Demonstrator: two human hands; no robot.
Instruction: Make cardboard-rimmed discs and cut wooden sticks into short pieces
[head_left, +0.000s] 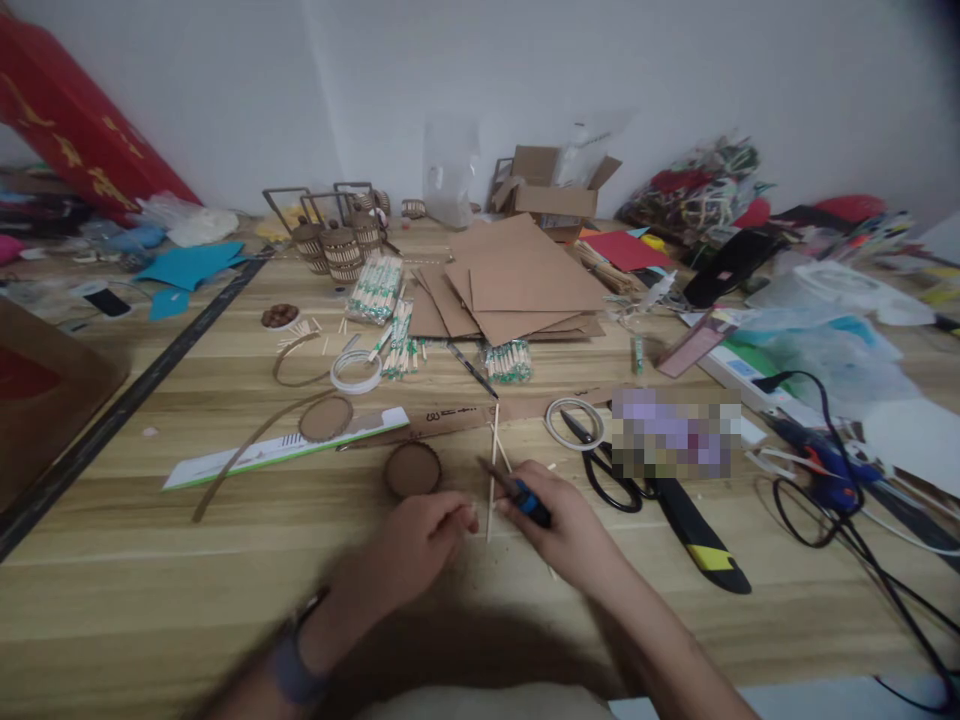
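Note:
My right hand (564, 522) is wrapped round the blue and black handle of a small knife (531, 502), its blade pointing up and left. Under the blade, a thin wooden stick (492, 480) lies almost straight away from me, and a second stick (503, 448) crosses near its far end. My left hand (421, 548) is closed, thumb and fingers pinched together just left of the stick. Whatever those fingertips may hold is too small to make out. Just beyond that hand sits a round cardboard piece with a notched rim (412, 470).
Black scissors (619, 485), a tape roll (574, 424) and a black-yellow handled tool (705, 540) lie to the right, near a cabled blue glue gun (836, 485). Cardboard sheets (525, 265) and bundled sticks (375, 287) lie farther back. Small barrel-shaped models (341, 250) stand back left.

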